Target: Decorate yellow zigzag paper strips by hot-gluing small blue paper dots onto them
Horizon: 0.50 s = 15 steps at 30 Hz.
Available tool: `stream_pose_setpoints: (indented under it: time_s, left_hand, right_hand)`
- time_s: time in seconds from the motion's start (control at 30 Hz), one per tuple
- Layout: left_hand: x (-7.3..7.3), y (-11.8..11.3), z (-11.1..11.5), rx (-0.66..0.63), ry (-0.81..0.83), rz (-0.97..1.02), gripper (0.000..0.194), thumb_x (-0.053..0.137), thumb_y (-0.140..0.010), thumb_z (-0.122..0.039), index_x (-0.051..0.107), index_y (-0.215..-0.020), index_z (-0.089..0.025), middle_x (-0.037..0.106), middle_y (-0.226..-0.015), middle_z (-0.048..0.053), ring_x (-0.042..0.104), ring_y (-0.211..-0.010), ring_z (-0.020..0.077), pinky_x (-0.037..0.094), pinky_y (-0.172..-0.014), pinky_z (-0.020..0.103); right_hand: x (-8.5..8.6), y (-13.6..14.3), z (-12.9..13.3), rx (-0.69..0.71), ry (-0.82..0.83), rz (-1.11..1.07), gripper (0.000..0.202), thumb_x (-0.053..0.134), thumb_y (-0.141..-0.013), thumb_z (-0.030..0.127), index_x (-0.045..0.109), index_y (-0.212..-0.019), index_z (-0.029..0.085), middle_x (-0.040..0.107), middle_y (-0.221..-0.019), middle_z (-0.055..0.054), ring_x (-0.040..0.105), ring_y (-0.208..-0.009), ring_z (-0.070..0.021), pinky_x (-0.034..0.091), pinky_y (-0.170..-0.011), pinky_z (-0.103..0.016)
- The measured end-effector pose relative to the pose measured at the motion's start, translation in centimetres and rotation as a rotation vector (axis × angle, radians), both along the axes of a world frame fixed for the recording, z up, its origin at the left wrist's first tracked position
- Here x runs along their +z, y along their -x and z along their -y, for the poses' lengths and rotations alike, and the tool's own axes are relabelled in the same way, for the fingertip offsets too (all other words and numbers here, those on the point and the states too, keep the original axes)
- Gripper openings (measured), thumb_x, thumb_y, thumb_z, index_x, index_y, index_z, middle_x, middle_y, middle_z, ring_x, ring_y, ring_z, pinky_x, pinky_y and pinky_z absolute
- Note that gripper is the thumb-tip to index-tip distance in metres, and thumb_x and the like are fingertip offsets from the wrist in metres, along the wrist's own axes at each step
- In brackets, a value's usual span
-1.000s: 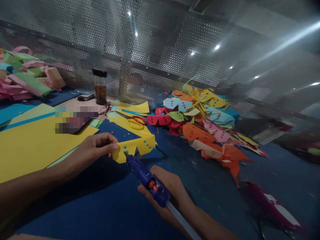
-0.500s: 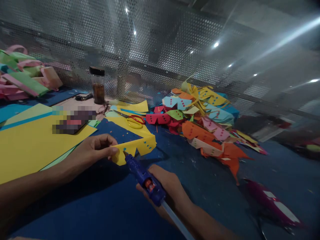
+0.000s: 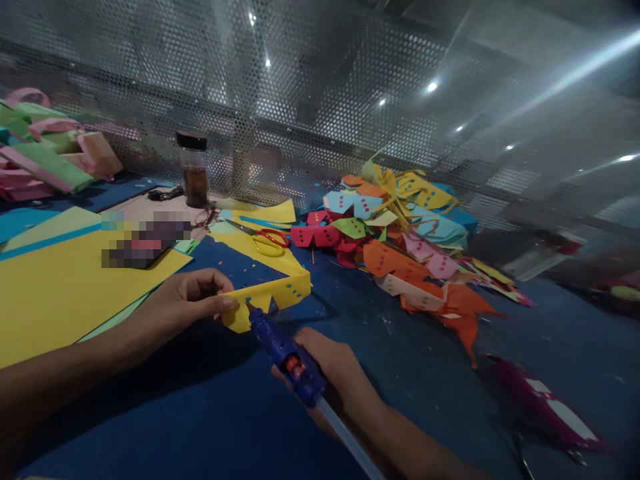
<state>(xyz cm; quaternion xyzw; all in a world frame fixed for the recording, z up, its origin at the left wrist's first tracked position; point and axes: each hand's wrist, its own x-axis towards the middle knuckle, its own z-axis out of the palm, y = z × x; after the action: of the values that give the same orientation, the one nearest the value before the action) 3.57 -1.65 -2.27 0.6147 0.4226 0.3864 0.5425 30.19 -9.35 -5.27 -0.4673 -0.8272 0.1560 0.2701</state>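
Note:
Between thumb and fingers, my left hand (image 3: 203,300) pinches the left end of a folded yellow paper strip (image 3: 290,293) that has notches along its lower edge and small blue dots. My right hand (image 3: 333,370) is wrapped round a blue hot glue gun (image 3: 280,347), with a clear glue stick (image 3: 350,440) coming out of its back. The gun's nozzle is at the strip's left part, by a blue dot; whether it touches the paper I cannot tell. My right fingers are partly hidden behind the gun.
Red-and-yellow scissors (image 3: 270,241) lie beyond the strip. Dotted paper cutouts (image 3: 395,260) are heaped at the right, near a purple tool (image 3: 545,403). Yellow sheets (image 3: 55,300), a pixelated dark object (image 3: 150,243) and a lidded jar (image 3: 195,173) are at the left.
The strip's right end has tipped slightly, and its notches look narrower. Both hands keep almost the same place, with the nozzle still at the strip's left part.

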Motion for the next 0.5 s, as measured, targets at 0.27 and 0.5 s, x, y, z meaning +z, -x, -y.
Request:
stream_pose_setpoints:
  time_s: [0.27,0.5]
  left_hand:
    - [0.2,-0.1,-0.1,0.003,0.016,-0.005,0.020,0.079,-0.077,-0.038,0.069,-0.074,-0.021,0.068,-0.063,-0.003,0.059,-0.061,0.0119,0.045,-0.060,0.023]
    - [0.2,0.0,0.0,0.002,0.034,0.008,0.020,0.080,-0.078,-0.039,0.070,-0.075,-0.022,0.068,-0.063,-0.003,0.060,-0.062,0.0126,0.045,-0.061,0.024]
  right_hand:
    - [0.4,0.0,0.1,0.003,0.030,-0.018,0.009,0.067,-0.089,0.019,0.062,-0.093,0.024,0.065,-0.079,0.003,0.055,-0.061,-0.0120,0.038,-0.058,-0.023]
    - [2.0,0.4,0.2,0.005,0.042,-0.098,0.012,0.067,-0.089,0.016,0.058,-0.084,0.023,0.063,-0.077,0.003,0.057,-0.064,-0.0113,0.038,-0.059,-0.021]
